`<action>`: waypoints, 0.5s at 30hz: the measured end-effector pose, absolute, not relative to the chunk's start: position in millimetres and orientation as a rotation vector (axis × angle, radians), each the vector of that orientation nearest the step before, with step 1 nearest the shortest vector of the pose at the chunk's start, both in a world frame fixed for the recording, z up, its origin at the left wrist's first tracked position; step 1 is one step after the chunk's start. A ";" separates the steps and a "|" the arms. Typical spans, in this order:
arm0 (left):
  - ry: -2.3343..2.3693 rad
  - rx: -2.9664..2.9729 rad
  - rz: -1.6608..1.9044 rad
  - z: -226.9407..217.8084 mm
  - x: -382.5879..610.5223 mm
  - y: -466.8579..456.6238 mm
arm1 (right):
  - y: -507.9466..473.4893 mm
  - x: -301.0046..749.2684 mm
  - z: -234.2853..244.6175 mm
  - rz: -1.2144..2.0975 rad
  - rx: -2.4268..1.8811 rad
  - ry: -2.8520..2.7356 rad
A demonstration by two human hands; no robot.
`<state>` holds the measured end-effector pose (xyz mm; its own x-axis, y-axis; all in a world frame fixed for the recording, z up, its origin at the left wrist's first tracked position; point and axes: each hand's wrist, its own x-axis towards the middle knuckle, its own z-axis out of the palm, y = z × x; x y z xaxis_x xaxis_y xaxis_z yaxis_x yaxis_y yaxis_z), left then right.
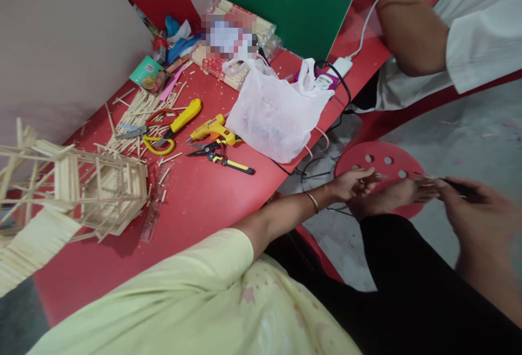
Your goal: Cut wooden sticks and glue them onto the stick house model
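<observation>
A: Head view. Where does the trouble lie?

B: Off the tabletop, over on the right. Both hands work in the air above the red stool and the bare foot that rests at its near edge. The left hand pinches a thin stick between thumb and fingertips. I judge it could slip and drop to the floor, since nothing beneath would catch it.

A: And the other hand?

B: The right hand is blurred, so its grip is hard to read. Its fingers look closed round a dark tool whose tip points left, toward the stick and close above the foot. A hasty stroke could miss the stick and nick the toes or the left fingertips.

A: How are the arms set?

B: The left forearm reaches out from the near yellow sleeve, past the tabletop's edge, with the wrist level and a bangle showing. The right hand comes in from the near right, knuckles up. The two hands are near each other but not touching.

A: Anything around them to mind?

B: Black cords trail from the tabletop to the floor just left of the stool. A shifting foot might snag them and tug the glue gun. The stick model sits well apart, on the left.
</observation>
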<state>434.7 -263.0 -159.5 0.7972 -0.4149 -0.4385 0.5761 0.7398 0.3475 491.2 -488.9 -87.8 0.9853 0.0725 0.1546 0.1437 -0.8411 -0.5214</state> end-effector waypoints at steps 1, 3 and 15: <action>0.346 0.483 -0.554 -158.7 434.5 -261.8 | -477.2 485.2 -75.1 -0.116 -2.482 -0.106; 0.346 0.458 -0.548 -158.2 434.6 -259.8 | -457.1 476.1 -52.9 -0.050 -2.371 -0.181; 0.367 0.354 -0.566 -154.1 436.6 -259.0 | -451.7 475.1 -45.7 0.048 -2.427 -0.392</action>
